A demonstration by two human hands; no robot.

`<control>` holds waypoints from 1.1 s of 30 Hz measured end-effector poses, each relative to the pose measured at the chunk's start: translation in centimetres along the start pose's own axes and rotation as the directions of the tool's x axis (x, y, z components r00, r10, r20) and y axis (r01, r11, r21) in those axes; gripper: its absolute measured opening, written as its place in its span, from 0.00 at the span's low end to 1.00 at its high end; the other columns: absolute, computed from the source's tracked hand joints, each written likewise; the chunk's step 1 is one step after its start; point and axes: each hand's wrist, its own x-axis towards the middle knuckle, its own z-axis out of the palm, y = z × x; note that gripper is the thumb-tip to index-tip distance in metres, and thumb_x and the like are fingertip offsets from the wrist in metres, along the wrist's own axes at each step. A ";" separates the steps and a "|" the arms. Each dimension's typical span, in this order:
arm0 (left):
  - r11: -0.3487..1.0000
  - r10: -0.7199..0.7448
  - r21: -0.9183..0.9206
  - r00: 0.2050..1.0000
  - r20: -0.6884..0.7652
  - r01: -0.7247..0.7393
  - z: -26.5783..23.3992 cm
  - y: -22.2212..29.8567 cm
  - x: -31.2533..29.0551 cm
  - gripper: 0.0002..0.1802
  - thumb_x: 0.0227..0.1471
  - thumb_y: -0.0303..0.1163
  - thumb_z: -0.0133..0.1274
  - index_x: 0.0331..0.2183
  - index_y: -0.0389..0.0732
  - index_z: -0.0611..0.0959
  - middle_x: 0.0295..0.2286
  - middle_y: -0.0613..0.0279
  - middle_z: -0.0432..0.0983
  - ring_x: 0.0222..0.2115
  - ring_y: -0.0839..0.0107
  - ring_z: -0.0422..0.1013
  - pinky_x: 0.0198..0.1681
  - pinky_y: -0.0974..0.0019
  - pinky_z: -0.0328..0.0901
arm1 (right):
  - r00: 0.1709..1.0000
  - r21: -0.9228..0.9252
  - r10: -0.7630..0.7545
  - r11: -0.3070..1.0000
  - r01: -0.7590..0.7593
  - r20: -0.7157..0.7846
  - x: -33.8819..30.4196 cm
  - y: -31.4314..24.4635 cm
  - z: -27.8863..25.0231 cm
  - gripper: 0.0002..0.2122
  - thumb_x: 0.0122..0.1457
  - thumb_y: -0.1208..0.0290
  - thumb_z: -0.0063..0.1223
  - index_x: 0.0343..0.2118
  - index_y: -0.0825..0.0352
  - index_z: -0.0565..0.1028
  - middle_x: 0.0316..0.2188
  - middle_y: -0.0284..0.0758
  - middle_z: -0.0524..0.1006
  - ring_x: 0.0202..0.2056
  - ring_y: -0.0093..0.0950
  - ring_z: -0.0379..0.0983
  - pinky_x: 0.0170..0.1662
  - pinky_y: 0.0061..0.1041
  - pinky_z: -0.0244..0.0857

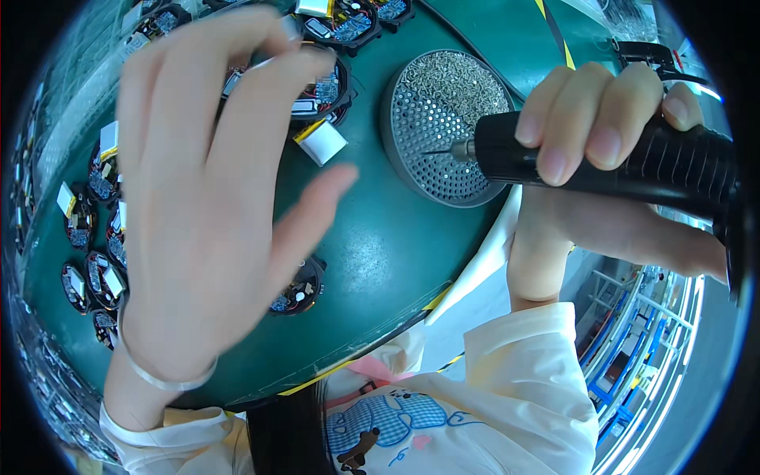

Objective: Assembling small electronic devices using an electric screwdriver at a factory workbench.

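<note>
Two bare hands work above a green desk [372,245], seen from over the person's head; clock directions run from the centre of the view. At two o'clock, the right hand [609,123] is wrapped firmly around a black electric screwdriver [507,154]. Its thin bit [438,151] points toward nine o'clock, over a round grey tray [416,150] that sits at one o'clock. This tray is pierced with rows of small holes, and tiny silver screws [455,83] are heaped along its far side.

At ten o'clock, the left hand [210,198] is blurred, palm down, its thumb spread well apart from the bent fingers. Those fingertips are over a round black unit [342,87] filled with circuitry, between eleven and twelve; whether they touch it, I cannot tell. Just below that unit, at eleven, lies a silvery pouch [323,144] with a yellow edge.

More round units [103,277] cluster at nine o'clock, some with pale pouches. Another single unit [305,289] lies at eight, partly hidden by the left hand.
</note>
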 end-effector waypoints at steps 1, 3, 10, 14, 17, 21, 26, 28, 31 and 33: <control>0.987 -0.059 -0.151 0.998 0.014 0.061 -0.1 0.4 -0.6 0.21 0.41 0.37 0.60 0.37 0.34 0.75 0.37 0.53 0.67 0.36 0.56 0.65 0.40 0.59 0.62 | 1.000 -0.002 -0.012 1.000 0.012 0.012 -0.2 0.1 0.0 0.46 0.40 0.25 0.42 0.50 0.68 0.64 0.31 0.35 0.69 0.24 0.28 0.69 0.27 0.29 0.63; 0.991 -0.061 -0.111 0.985 0.159 0.079 -1.1 1.8 -2.2 0.22 0.42 0.39 0.59 0.36 0.34 0.75 0.36 0.52 0.67 0.34 0.56 0.65 0.36 0.60 0.62 | 0.997 0.002 -0.052 0.999 0.052 0.054 -0.3 0.5 -0.1 0.47 0.41 0.27 0.44 0.52 0.68 0.60 0.32 0.36 0.69 0.24 0.28 0.70 0.28 0.29 0.65; 0.991 -0.020 0.132 0.941 0.337 -0.026 -2.0 5.1 -5.7 0.16 0.43 0.33 0.58 0.33 0.33 0.77 0.31 0.52 0.66 0.23 0.61 0.65 0.21 0.62 0.61 | 0.995 0.033 -0.067 0.997 0.065 0.080 1.2 1.4 0.8 0.47 0.41 0.28 0.46 0.52 0.69 0.58 0.31 0.37 0.69 0.24 0.30 0.70 0.29 0.31 0.66; 0.991 0.136 -0.013 0.964 0.229 -0.136 0.0 5.0 -5.6 0.13 0.39 0.23 0.56 0.33 0.33 0.79 0.31 0.52 0.66 0.26 0.61 0.68 0.22 0.64 0.64 | 0.998 0.012 -0.032 0.999 0.031 0.057 1.0 1.1 1.3 0.46 0.41 0.29 0.48 0.51 0.69 0.60 0.31 0.36 0.69 0.24 0.29 0.70 0.28 0.29 0.64; 0.993 0.088 -0.096 0.971 0.222 -0.068 0.8 5.1 -5.0 0.15 0.40 0.24 0.54 0.35 0.31 0.77 0.35 0.50 0.68 0.32 0.56 0.70 0.28 0.61 0.68 | 0.999 0.015 -0.032 0.999 0.032 0.021 0.9 0.9 1.7 0.45 0.41 0.29 0.48 0.50 0.69 0.60 0.31 0.36 0.69 0.23 0.29 0.69 0.28 0.28 0.64; 0.980 0.090 -0.188 0.980 0.177 -0.056 1.9 4.2 -4.3 0.17 0.40 0.28 0.56 0.34 0.28 0.74 0.40 0.48 0.68 0.36 0.53 0.69 0.31 0.61 0.68 | 0.999 0.013 -0.029 1.000 0.029 -0.015 0.6 0.7 2.2 0.45 0.41 0.29 0.49 0.49 0.69 0.61 0.31 0.36 0.69 0.23 0.28 0.69 0.27 0.28 0.63; 0.934 0.028 -0.358 0.995 0.100 0.010 3.5 3.6 -4.0 0.17 0.38 0.26 0.56 0.34 0.29 0.74 0.40 0.48 0.68 0.37 0.53 0.69 0.36 0.60 0.68 | 0.999 -0.001 -0.027 1.000 0.027 -0.044 0.2 0.7 2.5 0.44 0.41 0.30 0.50 0.48 0.69 0.61 0.31 0.35 0.69 0.23 0.28 0.69 0.27 0.27 0.62; 0.934 0.023 -0.358 0.998 0.065 0.002 3.8 3.6 -4.0 0.19 0.37 0.25 0.55 0.36 0.28 0.75 0.41 0.48 0.68 0.38 0.53 0.68 0.37 0.60 0.67 | 0.996 -0.016 -0.021 1.000 0.020 -0.091 0.0 -0.1 2.1 0.43 0.41 0.30 0.50 0.47 0.69 0.62 0.30 0.35 0.69 0.22 0.28 0.69 0.27 0.26 0.62; 0.940 0.026 -0.342 0.999 0.046 -0.009 4.1 3.5 -4.1 0.22 0.35 0.22 0.54 0.39 0.28 0.75 0.41 0.49 0.68 0.38 0.54 0.68 0.38 0.60 0.67 | 0.985 -0.006 0.005 1.000 -0.006 -0.174 -0.3 -1.0 1.7 0.40 0.41 0.34 0.54 0.43 0.69 0.64 0.29 0.34 0.69 0.21 0.26 0.67 0.25 0.23 0.58; 0.942 0.034 -0.334 0.998 0.058 -0.012 4.2 3.3 -4.1 0.24 0.34 0.22 0.54 0.40 0.27 0.75 0.41 0.50 0.68 0.39 0.54 0.68 0.38 0.60 0.67 | 0.997 0.041 0.052 0.998 -0.050 -0.056 -0.2 -1.2 0.8 0.38 0.42 0.36 0.56 0.42 0.69 0.64 0.29 0.34 0.69 0.21 0.26 0.67 0.25 0.23 0.59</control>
